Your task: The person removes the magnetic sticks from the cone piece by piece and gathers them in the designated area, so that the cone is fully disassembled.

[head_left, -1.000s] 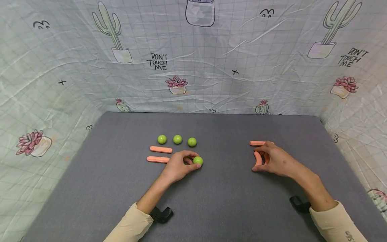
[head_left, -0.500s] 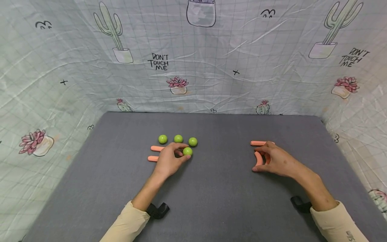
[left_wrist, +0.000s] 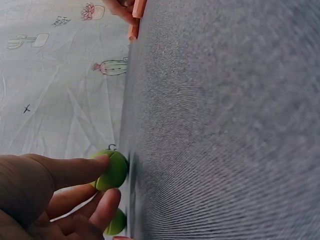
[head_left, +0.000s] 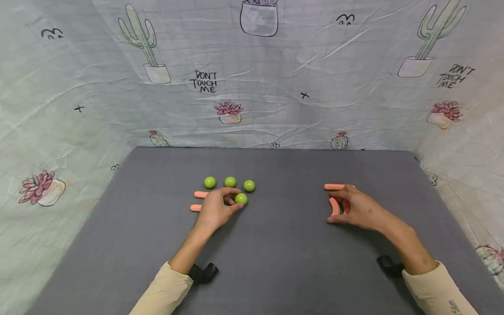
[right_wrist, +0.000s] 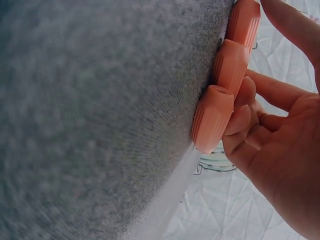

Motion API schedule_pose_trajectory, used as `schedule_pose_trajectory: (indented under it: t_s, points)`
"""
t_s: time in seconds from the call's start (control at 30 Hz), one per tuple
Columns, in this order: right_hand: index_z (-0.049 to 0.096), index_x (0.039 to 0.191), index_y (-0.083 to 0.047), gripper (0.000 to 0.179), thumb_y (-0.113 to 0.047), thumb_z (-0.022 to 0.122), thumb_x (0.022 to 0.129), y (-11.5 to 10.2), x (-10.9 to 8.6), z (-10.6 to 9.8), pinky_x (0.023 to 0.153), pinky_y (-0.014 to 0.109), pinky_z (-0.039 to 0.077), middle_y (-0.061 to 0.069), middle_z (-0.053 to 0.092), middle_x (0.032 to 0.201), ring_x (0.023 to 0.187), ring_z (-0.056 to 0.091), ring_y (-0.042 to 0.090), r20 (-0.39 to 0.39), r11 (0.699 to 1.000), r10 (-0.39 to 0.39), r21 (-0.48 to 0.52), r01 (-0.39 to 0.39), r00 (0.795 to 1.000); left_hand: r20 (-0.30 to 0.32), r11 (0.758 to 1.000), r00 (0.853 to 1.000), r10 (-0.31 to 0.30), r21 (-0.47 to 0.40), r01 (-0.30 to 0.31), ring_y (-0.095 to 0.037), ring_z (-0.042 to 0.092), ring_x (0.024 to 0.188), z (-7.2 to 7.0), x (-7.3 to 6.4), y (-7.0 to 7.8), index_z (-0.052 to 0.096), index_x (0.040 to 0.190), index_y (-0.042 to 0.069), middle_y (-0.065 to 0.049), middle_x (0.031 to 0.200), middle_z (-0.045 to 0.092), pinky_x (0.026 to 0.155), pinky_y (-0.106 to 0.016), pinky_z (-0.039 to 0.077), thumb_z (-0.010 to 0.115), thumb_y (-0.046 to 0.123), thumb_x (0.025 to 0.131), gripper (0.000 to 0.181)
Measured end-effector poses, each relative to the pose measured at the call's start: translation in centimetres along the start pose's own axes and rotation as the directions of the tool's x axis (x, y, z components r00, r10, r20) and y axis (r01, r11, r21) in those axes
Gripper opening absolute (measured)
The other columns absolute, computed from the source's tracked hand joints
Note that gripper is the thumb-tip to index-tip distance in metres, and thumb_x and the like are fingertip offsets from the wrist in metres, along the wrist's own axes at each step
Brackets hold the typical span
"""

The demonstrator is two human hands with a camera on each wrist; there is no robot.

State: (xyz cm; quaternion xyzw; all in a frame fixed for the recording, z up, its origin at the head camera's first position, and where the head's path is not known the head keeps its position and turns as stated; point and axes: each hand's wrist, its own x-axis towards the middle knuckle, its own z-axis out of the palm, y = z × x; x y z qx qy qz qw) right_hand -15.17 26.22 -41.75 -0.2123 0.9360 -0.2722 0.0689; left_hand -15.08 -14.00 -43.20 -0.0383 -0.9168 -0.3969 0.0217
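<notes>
My left hand [head_left: 214,208] pinches a green ball [head_left: 241,198] between thumb and fingers, close over the grey table; the left wrist view shows the thumb on the ball's side. Just beyond it, a row of green balls [head_left: 230,182] lies on the table. Two orange ridged sticks [head_left: 195,208], sausage-shaped, are partly hidden by this hand. My right hand [head_left: 360,208] holds a bent orange stick [head_left: 334,206], thumb at its near end and a finger at its far end. Several orange pieces [right_wrist: 213,120] stand side by side by the fingers in the right wrist view.
Behind the right hand lies a straight orange stick [head_left: 332,187]. The grey tabletop [head_left: 283,245] ends at a hanging cloth [head_left: 275,87] printed with cacti, which also rises along both sides. A black strap device [head_left: 204,273] sits at the left wrist.
The left hand has carried its green ball leftward and slightly away, toward the row of balls, covering more of the left orange sticks. The right hand stays in place with the bent stick.
</notes>
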Motion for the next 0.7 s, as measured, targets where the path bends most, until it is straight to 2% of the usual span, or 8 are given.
schedule_pose_trajectory:
  t_s: [0.13, 0.3, 0.47, 0.53, 0.6, 0.7]
  points:
    - [0.064, 0.137, 0.003, 0.073, -0.035, 0.091, 0.081, 0.0, 0.3, 0.3, 0.067, 0.023, 0.044, 0.010, 0.058, 0.106, 0.080, 0.049, 0.014, 0.003, 0.999, -0.015, 0.034, 0.015, 1.000, 0.007, 0.999, 1.000, -0.029, 0.022, 0.029, -0.013, 0.069, 0.075, -0.2, -0.2, -0.3, 0.078, 0.116, 0.017, -0.002, 0.083, 0.076, 0.069, -0.030, 0.053, 0.089, 0.010, 0.082, 0.036]
    - [0.059, 0.144, -0.001, 0.078, -0.033, 0.091, 0.081, 0.2, 0.2, 0.1, 0.067, 0.023, 0.044, 0.009, 0.059, 0.109, 0.080, 0.049, 0.014, -0.010, 0.998, -0.020, 0.052, 0.021, 1.000, 0.028, 0.999, 0.999, -0.016, 0.036, 0.015, -0.010, 0.067, 0.072, 0.0, -0.1, -0.3, 0.078, 0.117, 0.017, -0.001, 0.079, 0.076, 0.070, -0.031, 0.053, 0.088, 0.011, 0.083, 0.036]
    - [0.056, 0.149, -0.005, 0.077, -0.032, 0.089, 0.084, 0.1, 0.1, -0.4, 0.064, 0.023, 0.043, 0.008, 0.055, 0.097, 0.072, 0.048, 0.009, -0.015, 0.998, 0.008, 0.064, -0.007, 1.000, 0.037, 1.000, 0.999, -0.019, 0.021, 0.018, -0.010, 0.067, 0.071, 0.2, -0.1, -0.1, 0.077, 0.121, 0.015, -0.001, 0.079, 0.076, 0.069, -0.031, 0.053, 0.088, 0.010, 0.083, 0.039]
    - [0.058, 0.147, -0.003, 0.071, -0.030, 0.086, 0.087, -0.2, 0.1, -0.7, 0.063, 0.024, 0.043, 0.009, 0.054, 0.096, 0.071, 0.050, 0.008, -0.022, 0.998, 0.035, 0.057, -0.033, 0.999, 0.033, 1.000, 0.999, -0.022, 0.018, 0.021, -0.011, 0.067, 0.073, 0.1, -0.2, 0.1, 0.077, 0.122, 0.015, -0.002, 0.083, 0.076, 0.070, -0.031, 0.053, 0.088, 0.011, 0.083, 0.041]
    - [0.059, 0.144, -0.001, 0.065, -0.029, 0.083, 0.091, -0.5, 0.3, -0.9, 0.063, 0.026, 0.044, 0.011, 0.054, 0.099, 0.074, 0.054, 0.010, -0.044, 0.998, 0.055, 0.026, -0.054, 0.997, 0.020, 1.000, 1.000, -0.022, 0.023, 0.022, -0.012, 0.068, 0.077, -0.1, -0.3, 0.3, 0.077, 0.122, 0.016, -0.002, 0.094, 0.077, 0.071, -0.031, 0.054, 0.088, 0.014, 0.083, 0.041]
    - [0.059, 0.141, 0.001, 0.058, -0.028, 0.078, 0.095, -1.1, 0.8, -1.2, 0.067, 0.033, 0.049, 0.015, 0.056, 0.110, 0.085, 0.060, 0.019, -0.111, 0.996, 0.069, -0.043, -0.074, 0.991, -0.011, 0.999, 1.000, -0.001, 0.032, 0.001, -0.014, 0.069, 0.084, -0.3, -0.4, 0.6, 0.077, 0.122, 0.015, -0.003, 0.111, 0.076, 0.075, -0.033, 0.055, 0.088, 0.017, 0.084, 0.040]
